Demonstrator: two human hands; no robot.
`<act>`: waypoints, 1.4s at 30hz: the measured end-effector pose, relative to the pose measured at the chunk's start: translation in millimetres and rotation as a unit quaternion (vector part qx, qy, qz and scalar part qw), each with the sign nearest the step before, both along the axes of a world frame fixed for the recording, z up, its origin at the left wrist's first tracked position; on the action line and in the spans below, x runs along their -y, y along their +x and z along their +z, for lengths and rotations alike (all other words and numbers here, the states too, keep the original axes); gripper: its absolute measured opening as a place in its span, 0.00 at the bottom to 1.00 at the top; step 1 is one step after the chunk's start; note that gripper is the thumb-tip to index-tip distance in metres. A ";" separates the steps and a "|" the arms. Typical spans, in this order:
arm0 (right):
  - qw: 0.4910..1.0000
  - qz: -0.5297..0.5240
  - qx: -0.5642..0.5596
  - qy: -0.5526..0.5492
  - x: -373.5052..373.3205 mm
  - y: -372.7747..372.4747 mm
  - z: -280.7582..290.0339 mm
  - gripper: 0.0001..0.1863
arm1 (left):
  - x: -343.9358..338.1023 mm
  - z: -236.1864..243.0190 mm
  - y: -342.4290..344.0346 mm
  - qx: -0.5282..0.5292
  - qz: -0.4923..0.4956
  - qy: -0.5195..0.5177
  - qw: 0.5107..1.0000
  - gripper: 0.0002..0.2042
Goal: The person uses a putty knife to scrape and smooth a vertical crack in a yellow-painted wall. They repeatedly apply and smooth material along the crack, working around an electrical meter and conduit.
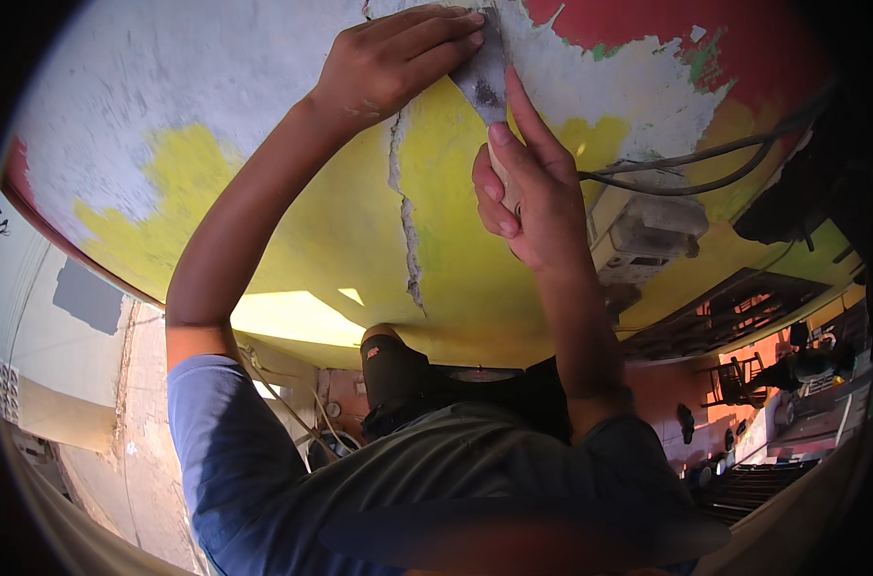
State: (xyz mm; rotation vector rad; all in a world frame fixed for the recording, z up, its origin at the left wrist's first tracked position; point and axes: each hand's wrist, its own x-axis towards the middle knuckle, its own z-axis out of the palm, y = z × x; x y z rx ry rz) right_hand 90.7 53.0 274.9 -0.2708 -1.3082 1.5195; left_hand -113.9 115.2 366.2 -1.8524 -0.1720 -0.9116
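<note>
Clutched scraper (488, 96) in right hand (542, 187); laid left hand (384, 69), with fingers (444, 40) straightened, on its blade (483, 72) above that grip.

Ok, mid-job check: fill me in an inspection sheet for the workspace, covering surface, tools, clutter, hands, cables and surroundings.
Surface: wall yellow, with whitish patches and red at upper right; a jagged crack runs through the yellow.
Job's things: scraper, its blade toward the top of the view.
Clutter: nothing seen right at the hands; a chair stands far off, right.
Left hand: fingers extended onto the blade; thumb hidden.
Right hand: closed around the handle, index finger extended.
Cables: dark cables loop right of the right hand, above a box.
Surroundings: sunlit ground at left.
</note>
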 end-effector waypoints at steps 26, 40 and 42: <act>0.999 0.036 -0.021 0.033 -4.0 -0.1 24.8 0.33 | 4.7 19.8 4.5 0.060 0.019 -0.030 0.998 0.04; 0.997 0.065 0.013 -0.047 -4.6 2.4 21.6 0.32 | 5.9 21.6 4.2 0.043 -0.012 -0.022 0.999 0.04; 0.996 0.081 -0.020 -0.025 -4.1 2.1 20.6 0.33 | 5.6 21.1 3.4 0.065 0.007 -0.041 0.997 0.05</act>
